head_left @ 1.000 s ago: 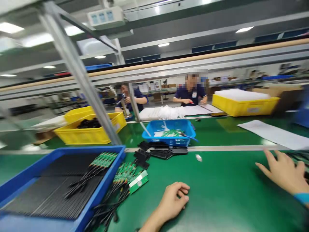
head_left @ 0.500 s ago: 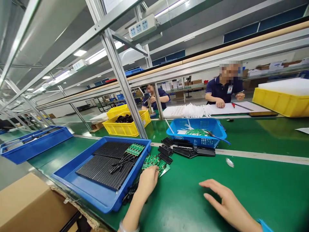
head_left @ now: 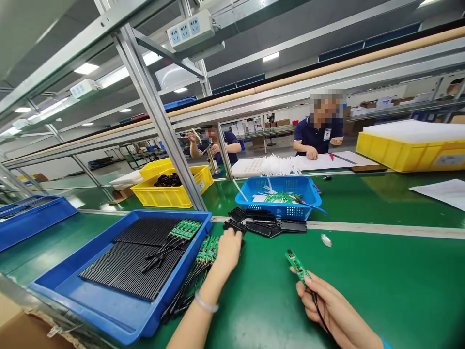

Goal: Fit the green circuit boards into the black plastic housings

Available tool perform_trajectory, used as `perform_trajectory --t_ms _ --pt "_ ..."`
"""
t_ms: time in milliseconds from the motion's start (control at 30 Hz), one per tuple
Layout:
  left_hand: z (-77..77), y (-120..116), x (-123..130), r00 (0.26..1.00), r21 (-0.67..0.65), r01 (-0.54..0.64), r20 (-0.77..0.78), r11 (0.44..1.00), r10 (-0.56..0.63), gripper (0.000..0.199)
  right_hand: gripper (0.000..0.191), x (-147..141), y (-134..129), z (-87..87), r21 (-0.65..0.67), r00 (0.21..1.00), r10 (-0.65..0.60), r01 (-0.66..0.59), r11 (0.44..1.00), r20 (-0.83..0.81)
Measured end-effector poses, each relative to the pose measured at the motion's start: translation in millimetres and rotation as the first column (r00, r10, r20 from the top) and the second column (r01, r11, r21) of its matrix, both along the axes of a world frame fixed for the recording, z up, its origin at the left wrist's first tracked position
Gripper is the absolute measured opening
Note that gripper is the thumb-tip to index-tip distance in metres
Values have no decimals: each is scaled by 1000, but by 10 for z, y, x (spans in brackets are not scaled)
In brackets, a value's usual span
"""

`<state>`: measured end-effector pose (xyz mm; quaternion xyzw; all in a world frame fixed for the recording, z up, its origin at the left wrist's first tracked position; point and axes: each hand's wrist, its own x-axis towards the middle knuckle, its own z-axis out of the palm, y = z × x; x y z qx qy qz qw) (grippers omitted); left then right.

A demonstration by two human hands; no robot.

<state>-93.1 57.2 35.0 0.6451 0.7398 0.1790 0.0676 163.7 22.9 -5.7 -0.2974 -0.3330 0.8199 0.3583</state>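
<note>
Board [head_left: 297, 266]: was bare above near-right worktop [head_left: 261, 291]; right hand's [head_left: 332, 300] fingers grasped it.
Casings [head_left: 276, 227]: lay piled far; left hand [head_left: 229, 249] was at them, grip unclear.
Remaining boards [head_left: 209, 249]: lay heaped right of blue tray [head_left: 69, 283].

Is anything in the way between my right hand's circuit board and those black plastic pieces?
Nothing visible; only green tabletop lies between the circuit board and the black plastic pieces. Your left hand partly covers the pieces' left end.

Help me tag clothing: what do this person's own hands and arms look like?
The left hand is ungloved, its visible forearm sleeveless with a pale bangle. The right hand is ungloved; a blue edge, cuff or band unclear, shows at the frame's bottom.
</note>
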Motion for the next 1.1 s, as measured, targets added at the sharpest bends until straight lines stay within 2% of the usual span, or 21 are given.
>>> perform_trajectory --t_ms 100,200,300,367,433,467,500,533,567,600,667,733,800,867,967,1100 --pt "8 167 -320 992 -3 -66 -108 998 65 23 32 85 57 57 45 991 33 -40 998 132" --pt "58 195 -413 988 2 -4 -157 1000 4 16 36 156 83 112 115 973 43 -70 991 225" --pt "108 113 -208 986 27 102 -135 994 -97 14 26 208 96 149 178 958 11 -65 982 287" --pt "113 20 45 982 40 167 -94 985 -163 14 31 235 112 156 254 936 -28 -66 965 350" --pt "77 -78 320 971 62 239 -3 969 -239 13 37 254 138 146 381 905 -94 -80 921 415" --pt "43 -124 446 954 84 276 100 957 -284 15 39 261 153 134 452 890 -135 -87 888 436" --pt "-3 -163 555 911 111 306 256 946 -324 21 39 266 167 119 516 877 -178 -90 852 447" --pt "-57 -195 644 832 135 319 433 938 -346 28 39 268 180 101 568 864 -219 -90 818 453" --pt "-116 -221 711 710 154 316 616 936 -341 35 38 268 190 81 602 850 -253 -91 793 461" --pt "-177 -240 758 556 163 301 770 940 -312 42 38 266 196 60 622 834 -276 -98 777 477" --pt "-292 -265 801 271 157 245 936 957 -223 54 36 259 195 23 628 798 -290 -137 766 528" --pt "-377 -284 808 85 154 176 982 972 -171 57 33 250 179 -2 636 766 -299 -180 750 569" --pt "-427 -302 807 -4 145 132 989 981 -146 51 31 244 155 -12 655 741 -321 -205 727 590" --pt "-446 -321 812 -56 128 114 991 985 -123 47 30 239 135 -15 680 723 -355 -213 702 593" --pt "-436 -344 829 -69 119 111 991 987 -112 50 29 234 122 -15 716 707 -392 -230 660 589" --pt "-392 -369 851 -88 167 136 984 976 -156 61 27 245 132 -17 785 722 -434 -244 570 539"
